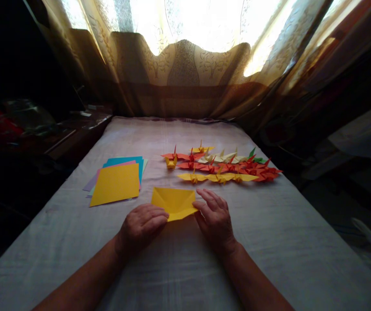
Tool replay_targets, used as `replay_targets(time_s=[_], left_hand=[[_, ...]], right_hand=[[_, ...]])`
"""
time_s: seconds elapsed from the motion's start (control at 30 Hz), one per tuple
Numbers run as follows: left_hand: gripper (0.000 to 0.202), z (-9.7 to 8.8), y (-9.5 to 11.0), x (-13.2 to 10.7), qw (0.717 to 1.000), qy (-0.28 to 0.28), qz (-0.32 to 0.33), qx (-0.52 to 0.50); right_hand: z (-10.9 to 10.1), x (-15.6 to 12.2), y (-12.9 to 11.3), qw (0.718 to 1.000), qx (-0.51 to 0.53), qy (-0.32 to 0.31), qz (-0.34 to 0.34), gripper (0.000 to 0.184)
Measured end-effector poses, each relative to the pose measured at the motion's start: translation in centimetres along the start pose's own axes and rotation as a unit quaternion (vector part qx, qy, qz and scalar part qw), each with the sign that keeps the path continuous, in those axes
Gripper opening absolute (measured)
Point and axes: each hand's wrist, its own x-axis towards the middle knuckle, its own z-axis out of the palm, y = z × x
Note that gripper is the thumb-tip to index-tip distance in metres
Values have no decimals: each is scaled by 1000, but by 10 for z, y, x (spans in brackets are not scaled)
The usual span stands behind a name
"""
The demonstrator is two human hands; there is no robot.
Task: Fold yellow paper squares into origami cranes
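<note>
Between my two hands is a yellow sheet of origami paper (175, 201), creased and partly folded, its near edge raised toward me. My left hand (145, 224) is closed on the paper's near left corner, thumb and fingers pressed together. At the right edge, my right hand (214, 218) pinches the paper between thumb and fingers, the other fingers slightly spread. Just beyond the sheet stand several folded paper cranes in rows: yellow cranes (219, 177) nearest, red cranes (211, 167) behind, then cream cranes (222, 158) and a green crane (254, 157).
To the left lies a stack of coloured paper squares, with a yellow square (116, 183) on top and a blue sheet (125, 161) beneath. A pale cloth (85, 263) covers the table. Patterned curtains (185, 69) hang at the back, and a dark side table (72, 134) stands left.
</note>
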Motion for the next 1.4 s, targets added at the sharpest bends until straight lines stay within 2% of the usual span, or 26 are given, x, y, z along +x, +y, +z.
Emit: replay_targets(time_s=[0.07, 0.17, 0.23, 0.33, 0.4, 0.57, 0.67, 0.9, 1.03, 1.13, 1.23, 1.4], left_hand=[[16, 3, 3, 0, 999, -29, 19, -9], [25, 10, 1, -5, 997, -69, -19, -14], [26, 13, -3, -9, 990, -129, -47, -18], [25, 14, -7, -11, 973, -226, -43, -30], [27, 13, -8, -12, 966, -253, -43, -32], [26, 11, -5, -11, 964, -262, -50, -18], [26, 11, -3, -11, 963, -263, -51, 2], [30, 14, 7, -10, 961, -244, -104, 75], [30, 17, 18, -5, 951, -256, -144, 102], [29, 17, 22, -3, 943, -274, -154, 111], [26, 12, 16, -3, 947, -275, -142, 92], [30, -6, -9, -12, 953, -286, -88, 34]], right_hand=[[-4, 1, 3, 1000, 1, 3, 13, 21], [-6, 0, 8, 999, -14, -11, 29, 23], [-5, -1, 12, 998, -28, -33, 37, 25], [-4, -4, 13, 996, -44, -66, 45, 27], [-4, -6, 12, 994, -49, -83, 50, 32], [-9, -12, 8, 993, -48, -97, 47, 52], [-15, -11, 5, 994, -45, -96, 35, 56], [-22, -6, -13, 990, 25, -122, -61, 31], [-20, -7, -31, 980, 66, -167, -89, 32], [-17, -8, -40, 978, 81, -165, -99, 23], [-16, -8, -37, 981, 80, -149, -94, 18], [-21, -8, -18, 978, 87, -181, -58, 22]])
